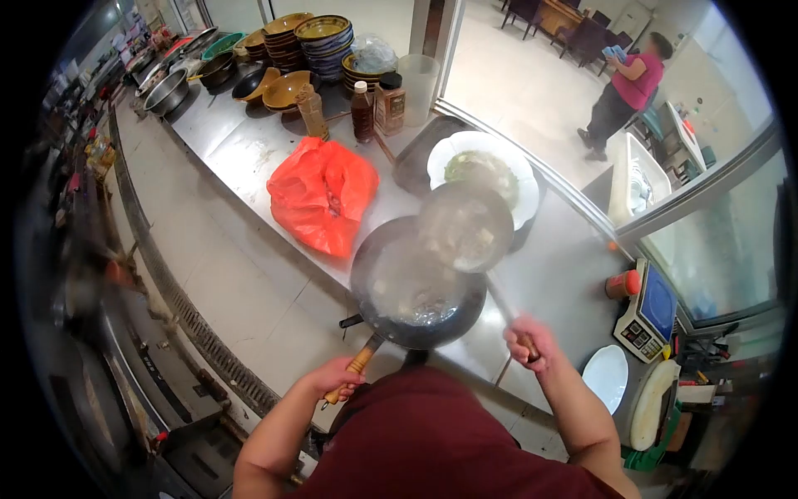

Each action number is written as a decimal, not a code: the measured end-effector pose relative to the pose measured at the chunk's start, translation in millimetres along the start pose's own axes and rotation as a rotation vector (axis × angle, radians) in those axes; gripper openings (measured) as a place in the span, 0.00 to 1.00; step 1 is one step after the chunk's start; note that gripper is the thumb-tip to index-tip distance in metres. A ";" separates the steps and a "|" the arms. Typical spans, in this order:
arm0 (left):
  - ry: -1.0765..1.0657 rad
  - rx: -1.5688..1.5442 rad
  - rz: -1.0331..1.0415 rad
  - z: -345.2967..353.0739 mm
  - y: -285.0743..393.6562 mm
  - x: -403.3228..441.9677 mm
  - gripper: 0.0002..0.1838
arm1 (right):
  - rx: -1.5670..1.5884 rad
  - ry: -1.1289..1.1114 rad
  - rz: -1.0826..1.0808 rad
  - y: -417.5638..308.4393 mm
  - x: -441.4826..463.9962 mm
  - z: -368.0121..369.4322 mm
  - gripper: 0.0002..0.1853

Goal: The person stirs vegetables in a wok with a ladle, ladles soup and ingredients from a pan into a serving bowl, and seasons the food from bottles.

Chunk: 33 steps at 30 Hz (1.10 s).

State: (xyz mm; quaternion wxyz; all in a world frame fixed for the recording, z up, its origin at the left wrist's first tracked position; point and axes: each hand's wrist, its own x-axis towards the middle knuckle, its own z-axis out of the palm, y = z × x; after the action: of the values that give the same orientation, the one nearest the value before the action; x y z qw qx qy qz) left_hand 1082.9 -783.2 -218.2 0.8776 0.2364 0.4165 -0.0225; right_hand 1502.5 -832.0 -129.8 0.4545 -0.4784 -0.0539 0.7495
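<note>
Head view, noted from where I stand: dark wok [370, 287] in front of the person's waist, overlapping the near edge of the metal surface [555, 241]; cannot tell whether its base rests there. Haze hangs over the wok; something glossy and wet inside, details lost.

Left grip [339, 379]: fingers closed around the wooden handle [362, 359] of the wok. Right grip [532, 343]: clamped on the end of a long-handled scoop [464, 237], its round head lying across my line of sight between wok and white dish [437, 166]. Contact with either rim not clear.

Handling estimate: wok stiff, probably heavy and front-loaded, likely hot, with slick metal walls. Best hold is the wood, well back from the bowl. Scoop likely lighter and rigid; take it by the far end of its handle. Dish looks smooth and breakable; lift under the rim.

Further out: red plastic bag [291, 204] left of the dish, bottle [362, 114] behind, stacked bowls [326, 51] beyond, scale [647, 314] at far right.
</note>
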 end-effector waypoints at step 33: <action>0.058 0.007 0.008 3.1 -15.8 7.3 0.10 | -1.170 0.718 -0.515 -147.4 91.6 -31.5 0.29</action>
State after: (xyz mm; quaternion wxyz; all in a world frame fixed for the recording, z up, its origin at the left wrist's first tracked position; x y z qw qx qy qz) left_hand 1086.2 -797.4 -228.2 0.8644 0.2417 0.4407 -0.0136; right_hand 1607.6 -690.3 -131.8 0.2761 -0.8311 -0.4038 0.2647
